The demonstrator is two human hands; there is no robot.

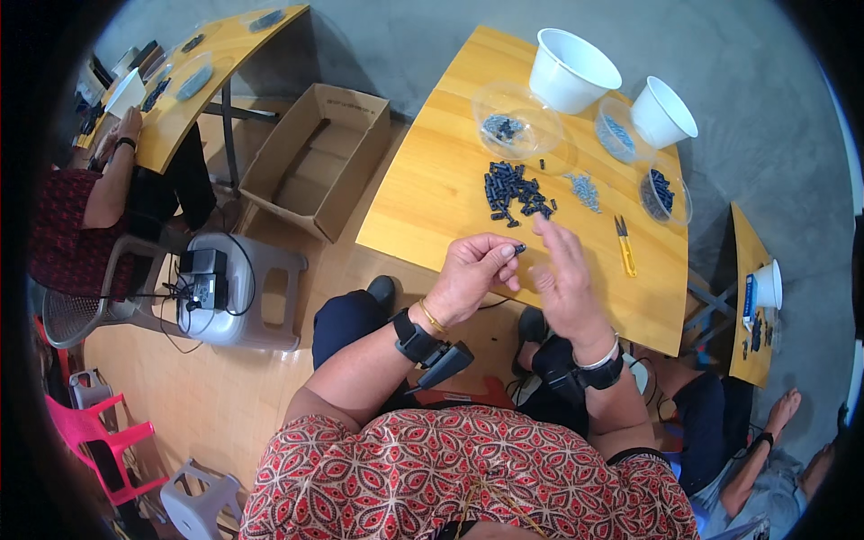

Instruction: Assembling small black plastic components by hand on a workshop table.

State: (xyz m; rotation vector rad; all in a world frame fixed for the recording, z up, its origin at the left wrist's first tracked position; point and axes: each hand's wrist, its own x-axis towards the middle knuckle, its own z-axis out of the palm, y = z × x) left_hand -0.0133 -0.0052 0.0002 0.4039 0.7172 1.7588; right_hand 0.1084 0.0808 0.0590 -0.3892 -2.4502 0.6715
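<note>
My left hand [468, 277] pinches a small black cylindrical part [519, 248] between thumb and fingertips, just over the table's near edge. Close beside it is my right hand [569, 283], its fingers stretched out and slightly blurred, with nothing visible in them. Beyond both hands lies a pile of small black cylindrical parts [513, 191] on the wooden table [423, 193]. To the right of that pile is a scatter of small grey pieces [585, 192], too small to name. Yellow-handled snips [625, 247] rest farther right.
Clear bowls hold mixed small pieces [502, 128], grey pieces [616, 133] and dark parts [662, 192]. Two white tubs [574, 72] [664, 112] stand behind. Left of the table are an open cardboard box [315, 157] and a grey stool [247, 292] with cables. Other people sit at both sides.
</note>
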